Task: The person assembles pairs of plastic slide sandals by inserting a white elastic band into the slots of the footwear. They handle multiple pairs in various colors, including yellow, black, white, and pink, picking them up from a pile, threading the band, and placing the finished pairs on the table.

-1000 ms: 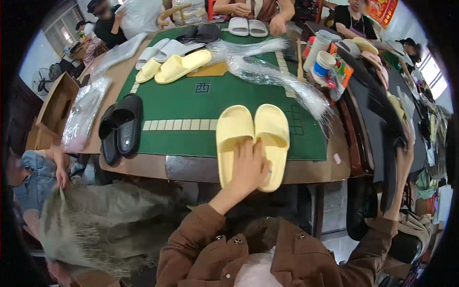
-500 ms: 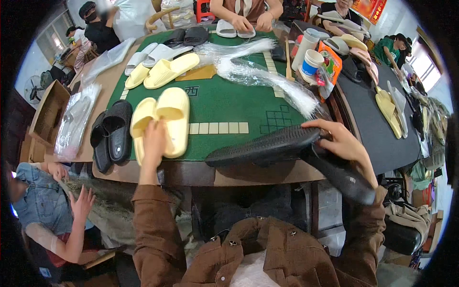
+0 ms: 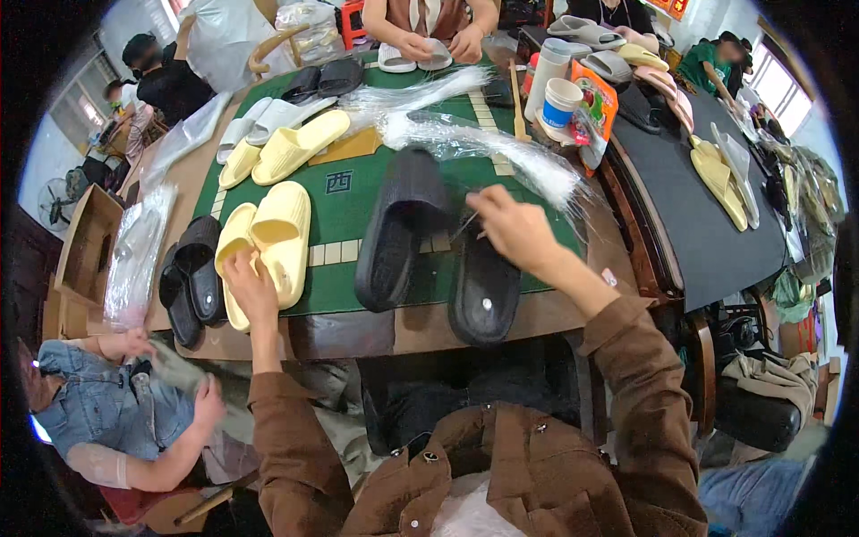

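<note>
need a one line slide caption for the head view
Left hand rests on a pair of yellow slippers while the right hand reaches over two black slippers on a green table mat.

Two black slippers (image 3: 420,237) and two yellow slippers (image 3: 268,237) are lying by two hands (image 3: 510,228); one white cup (image 3: 561,101) is standing.

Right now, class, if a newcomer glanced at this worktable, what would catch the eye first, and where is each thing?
First the two black slippers lying sole-up at the middle of the green mat, with the right hand over them. Next the pale yellow slipper pair on the mat's left edge, where the left hand rests on it. Behind, a glossy heap of clear plastic bags spreads across the far side.
</note>
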Available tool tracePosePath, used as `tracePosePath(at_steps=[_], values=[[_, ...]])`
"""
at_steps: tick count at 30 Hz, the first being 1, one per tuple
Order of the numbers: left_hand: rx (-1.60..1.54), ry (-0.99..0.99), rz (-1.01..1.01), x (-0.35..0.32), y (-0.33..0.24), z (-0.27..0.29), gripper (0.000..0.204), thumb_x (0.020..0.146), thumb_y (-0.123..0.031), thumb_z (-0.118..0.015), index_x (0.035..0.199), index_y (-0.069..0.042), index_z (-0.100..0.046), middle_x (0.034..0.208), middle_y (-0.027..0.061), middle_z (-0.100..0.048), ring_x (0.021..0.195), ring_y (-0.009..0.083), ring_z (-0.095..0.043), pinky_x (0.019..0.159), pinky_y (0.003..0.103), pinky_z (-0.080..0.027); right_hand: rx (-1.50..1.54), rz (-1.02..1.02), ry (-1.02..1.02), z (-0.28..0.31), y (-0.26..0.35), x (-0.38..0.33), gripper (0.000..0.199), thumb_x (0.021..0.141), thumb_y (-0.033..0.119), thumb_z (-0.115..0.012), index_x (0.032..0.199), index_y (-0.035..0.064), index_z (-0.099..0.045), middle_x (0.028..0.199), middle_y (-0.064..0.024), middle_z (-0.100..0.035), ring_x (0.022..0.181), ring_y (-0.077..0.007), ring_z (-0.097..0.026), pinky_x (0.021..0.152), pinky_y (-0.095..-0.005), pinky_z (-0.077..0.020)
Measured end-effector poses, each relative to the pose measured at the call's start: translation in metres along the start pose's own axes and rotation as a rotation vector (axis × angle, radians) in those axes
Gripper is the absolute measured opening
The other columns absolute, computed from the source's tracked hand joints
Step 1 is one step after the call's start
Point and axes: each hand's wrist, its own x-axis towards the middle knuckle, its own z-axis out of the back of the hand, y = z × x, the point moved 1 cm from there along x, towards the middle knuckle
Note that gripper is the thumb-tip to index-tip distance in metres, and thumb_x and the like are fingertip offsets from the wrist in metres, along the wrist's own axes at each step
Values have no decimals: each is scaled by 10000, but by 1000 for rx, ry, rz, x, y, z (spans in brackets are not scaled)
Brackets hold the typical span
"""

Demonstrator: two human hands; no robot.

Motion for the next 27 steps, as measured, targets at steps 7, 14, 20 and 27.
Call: tracePosePath(at_steps=[7, 14, 20, 27], values=[[-481, 258, -145, 7, -131, 14, 444, 910, -182, -575, 1309, -22, -466, 1312, 252, -455, 1222, 432, -423, 1039, 462, -343, 60, -87, -67, -21, 16, -13, 457, 785, 93, -646, 1229, 87, -537, 1181, -129, -497, 725, -319, -652, 608, -425, -531], [-290, 430, -191, -25, -112, -64, 639, 888, -153, -593, 1448, -71, -297, 1331, 318, -429, 1236, 472, -413, 1043, 494, -351, 25, -214, -69, 13, 27, -41, 647, 782, 187, -714, 1363, 145, -434, 1375, -109, -412, 767, -300, -650, 643, -398, -536], [-263, 430, -240, -66, -152, -38, 629, 883, -83, -553, 1436, 6, -269, 1312, 324, -427, 1220, 466, -422, 1045, 512, -331, 164, -432, 1, -9, 9, -66, 624, 821, 40, -553, 1411, 133, -373, 1408, -189, -383, 996, -452, -581, 844, -489, -499], [-257, 474, -334, -112, -188, 23, 728, 852, -171, -632, 1425, 62, -249, 1289, 290, -444, 1222, 429, -429, 1036, 507, -338, 244, -309, -31, -4, -20, -71, 632, 781, 4, -546, 1379, 183, -445, 1397, -123, -451, 1132, -378, -550, 897, -444, -494]])
